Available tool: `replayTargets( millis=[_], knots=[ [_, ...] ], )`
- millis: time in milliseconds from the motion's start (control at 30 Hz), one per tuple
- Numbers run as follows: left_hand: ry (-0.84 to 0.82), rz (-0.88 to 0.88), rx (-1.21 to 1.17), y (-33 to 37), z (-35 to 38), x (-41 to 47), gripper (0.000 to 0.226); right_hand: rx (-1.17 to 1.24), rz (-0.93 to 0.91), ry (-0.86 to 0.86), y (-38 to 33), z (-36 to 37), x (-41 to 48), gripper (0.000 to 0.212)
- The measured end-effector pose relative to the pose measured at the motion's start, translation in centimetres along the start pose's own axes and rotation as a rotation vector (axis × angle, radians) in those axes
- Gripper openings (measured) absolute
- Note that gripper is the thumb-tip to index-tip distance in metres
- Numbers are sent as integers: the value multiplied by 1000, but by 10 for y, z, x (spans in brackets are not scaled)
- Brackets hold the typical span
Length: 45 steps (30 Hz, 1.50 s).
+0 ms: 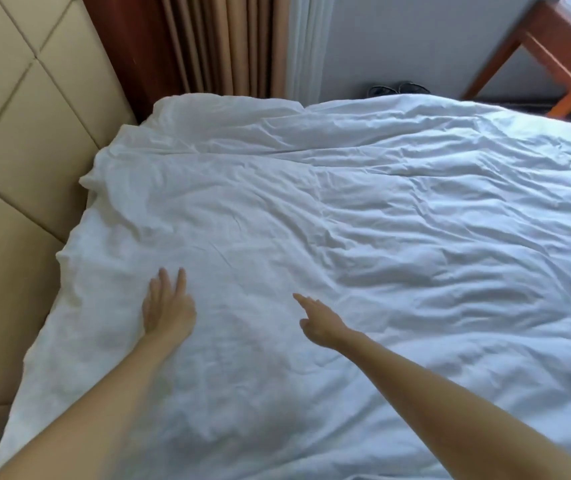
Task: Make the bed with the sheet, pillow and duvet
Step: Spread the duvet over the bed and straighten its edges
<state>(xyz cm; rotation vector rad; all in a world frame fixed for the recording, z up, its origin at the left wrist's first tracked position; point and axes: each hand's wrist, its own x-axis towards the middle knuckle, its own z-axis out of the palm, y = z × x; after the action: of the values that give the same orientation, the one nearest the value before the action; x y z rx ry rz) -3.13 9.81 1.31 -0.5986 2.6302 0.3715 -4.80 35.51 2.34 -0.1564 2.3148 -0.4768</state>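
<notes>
While the white duvet (pixel 346 220) is lying spread wide and wrinkled, its left edge is bunching against the bed's padded beige headboard (pixel 17 133). Tan curtains (pixel 228 43) are hanging behind the far corner, and a wooden stand (pixel 554 50) is standing beyond the far side. The left hand (pixel 168 306) is resting flat on the duvet near the headboard, fingers (pixel 182 284) straight and slightly apart. The right hand (pixel 320 322) is extending forward near it, fingers (pixel 303 300) straight, pinching nothing; whether it is touching the cloth is unclear.
</notes>
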Motion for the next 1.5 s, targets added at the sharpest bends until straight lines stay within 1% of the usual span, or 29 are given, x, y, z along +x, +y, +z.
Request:
replayTargets(
  millis=[67, 233, 333, 433, 500, 567, 700, 800, 867, 933, 1000, 1067, 1100, 1133, 1167, 1200, 1233, 1300, 1333, 1367, 1400, 1433, 1500],
  knots=[
    [-100, 28, -7, 16, 33, -30, 55, 18, 19, -18, 29, 16, -21, 60],
    [-414, -26, 55, 22, 118, -103, 52, 54, 109, -46, 111, 53, -70, 60],
    [-534, -54, 86, 28, 154, -142, 55, 68, 146, -92, 161, 79, -98, 60],
    [-553, -85, 37, 48, 180, -176, 60, 36, 145, -153, 208, 104, -117, 59],
    [-519, -38, -8, 65, 199, -196, 62, -23, 133, -189, 236, 119, -128, 61],
    [-523, 31, -15, 84, 222, -215, 62, -72, 108, -213, 261, 130, -136, 64],
    [-506, 172, 102, 116, 270, -245, 58, -201, 27, -237, 301, 145, -144, 66],
    [-504, 181, 255, 119, 299, -262, 56, -265, -28, -254, 318, 164, -142, 67],
    [-574, 154, 296, 112, 314, -273, 56, -287, -40, -335, 327, 185, -142, 64],
    [-676, 128, 293, 102, 326, -285, 60, -303, -35, -456, 333, 209, -148, 57],
    [-832, 117, 314, 93, 334, -302, 63, -345, -35, -627, 336, 229, -162, 55],
    [-1014, 85, 343, 90, 332, -318, 59, -397, -5, -854, 334, 239, -176, 55],
    [-1073, 59, 330, 89, 329, -323, 56, -423, -2, -926, 333, 242, -182, 52],
    [-1078, 55, 311, 88, 327, -326, 51, -436, -16, -942, 331, 242, -186, 48],
    [-1020, 81, 286, 87, 325, -325, 46, -402, -7, -900, 329, 240, -187, 45],
    [-899, 107, 270, 86, 324, -322, 40, -339, 18, -810, 326, 235, -186, 44],
    [-741, 115, 248, 84, 323, -316, 36, -279, 29, -686, 321, 228, -183, 44],
    [-467, 104, 196, 77, 322, -303, 30, -191, 0, -432, 310, 214, -172, 45],
    [-404, 121, 193, 72, 323, -295, 30, -157, -36, -345, 304, 209, -166, 48],
    [-396, 155, 199, 67, 324, -289, 33, -142, -86, -304, 297, 206, -159, 52],
    [-446, 178, 221, 62, 325, -287, 40, -157, -132, -313, 292, 206, -154, 56],
    [-523, 187, 267, 58, 327, -289, 53, -198, -148, -352, 285, 210, -151, 62],
    [-608, 229, 478, 47, 333, -299, 89, -345, -125, -412, 274, 224, -150, 85]
  ],
)
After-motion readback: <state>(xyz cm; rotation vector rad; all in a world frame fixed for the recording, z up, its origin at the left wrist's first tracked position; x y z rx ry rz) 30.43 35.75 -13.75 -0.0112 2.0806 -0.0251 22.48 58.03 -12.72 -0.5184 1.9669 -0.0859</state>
